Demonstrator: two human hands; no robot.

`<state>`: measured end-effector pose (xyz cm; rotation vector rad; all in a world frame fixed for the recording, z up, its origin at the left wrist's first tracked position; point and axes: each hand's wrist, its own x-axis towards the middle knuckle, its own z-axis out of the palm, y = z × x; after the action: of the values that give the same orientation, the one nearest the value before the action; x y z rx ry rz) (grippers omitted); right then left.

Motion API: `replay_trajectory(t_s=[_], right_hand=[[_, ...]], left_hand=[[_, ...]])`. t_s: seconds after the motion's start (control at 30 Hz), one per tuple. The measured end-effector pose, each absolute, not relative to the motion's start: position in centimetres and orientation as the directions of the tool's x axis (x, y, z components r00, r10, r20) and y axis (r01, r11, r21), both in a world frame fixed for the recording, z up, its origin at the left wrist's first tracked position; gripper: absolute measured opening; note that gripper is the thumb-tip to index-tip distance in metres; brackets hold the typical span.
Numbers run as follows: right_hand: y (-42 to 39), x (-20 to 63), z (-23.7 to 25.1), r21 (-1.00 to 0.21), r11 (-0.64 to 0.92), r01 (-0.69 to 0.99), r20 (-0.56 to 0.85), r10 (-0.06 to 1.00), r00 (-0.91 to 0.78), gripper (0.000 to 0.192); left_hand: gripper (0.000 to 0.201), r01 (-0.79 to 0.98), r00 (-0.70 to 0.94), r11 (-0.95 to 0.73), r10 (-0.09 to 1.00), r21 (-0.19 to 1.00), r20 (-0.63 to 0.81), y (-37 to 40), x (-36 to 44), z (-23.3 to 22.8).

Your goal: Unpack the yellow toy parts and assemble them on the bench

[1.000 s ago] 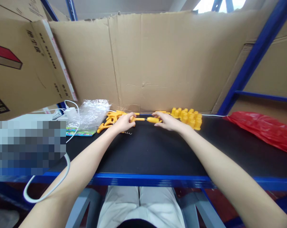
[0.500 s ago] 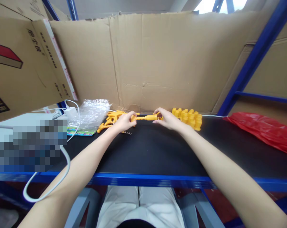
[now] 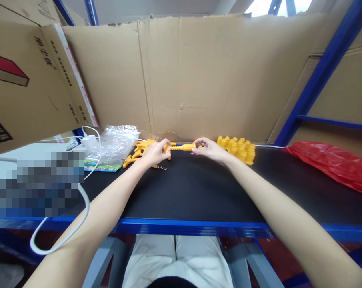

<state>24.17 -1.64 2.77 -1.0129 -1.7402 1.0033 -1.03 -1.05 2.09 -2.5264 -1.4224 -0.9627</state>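
Observation:
My left hand (image 3: 155, 153) grips one end of a thin yellow plastic rod (image 3: 181, 147), and my right hand (image 3: 209, 148) pinches a yellow sleeve on its other end. The joined piece is held just above the black tabletop (image 3: 193, 188), far from me near the cardboard wall. A pile of yellow handle-shaped parts (image 3: 136, 153) lies just left of my left hand. A cluster of yellow block-like parts (image 3: 237, 148) sits right of my right hand. A small metal spring (image 3: 161, 167) rests on the table under my left hand.
A crumpled clear plastic bag (image 3: 116, 143) and a white charger with cable (image 3: 89, 142) lie at the left. A red plastic bag (image 3: 331, 164) lies at the right. Cardboard sheets (image 3: 199, 76) wall the back; blue rack posts (image 3: 319, 76) stand on the right.
The rod in my left hand and the sleeve in my right were apart; my right hand has brought the sleeve onto the rod and shifted left, so both now form one piece.

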Motion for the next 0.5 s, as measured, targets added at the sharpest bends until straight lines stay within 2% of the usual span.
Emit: replay_trajectory(t_s=[0.07, 0.2, 0.4, 0.47, 0.5], right_hand=[[-1.73, 24.40, 2.84, -0.911, 0.360, 0.202, 0.285, 0.903, -0.322, 0.039], [-2.05, 24.24, 3.03, -0.934, 0.292, 0.206, 0.208, 0.913, -0.351, 0.032], [-2.52, 23.57, 3.49, -0.916, 0.144, 0.374, 0.046, 0.965, -0.258, 0.061], [-2.45, 23.79, 3.55, -0.900, 0.148, 0.410, 0.041, 0.965, -0.258, 0.061], [-2.37, 24.00, 3.54, -0.892, 0.175, 0.418, 0.061, 0.960, -0.274, 0.054]], left_hand=[[0.026, 0.794, 0.374, -0.568, 0.738, 0.218, 0.562, -1.12, -1.03, 2.09], [0.026, 0.787, 0.372, -0.581, 0.718, 0.210, 0.588, -1.49, -0.78, 2.20], [0.025, 0.779, 0.377, -0.588, 0.717, 0.218, 0.586, -1.87, -0.34, 2.27], [0.025, 0.791, 0.361, -0.571, 0.726, 0.220, 0.586, -1.74, -0.37, 2.20], [0.026, 0.798, 0.353, -0.562, 0.729, 0.218, 0.586, -1.64, -0.42, 2.14]])
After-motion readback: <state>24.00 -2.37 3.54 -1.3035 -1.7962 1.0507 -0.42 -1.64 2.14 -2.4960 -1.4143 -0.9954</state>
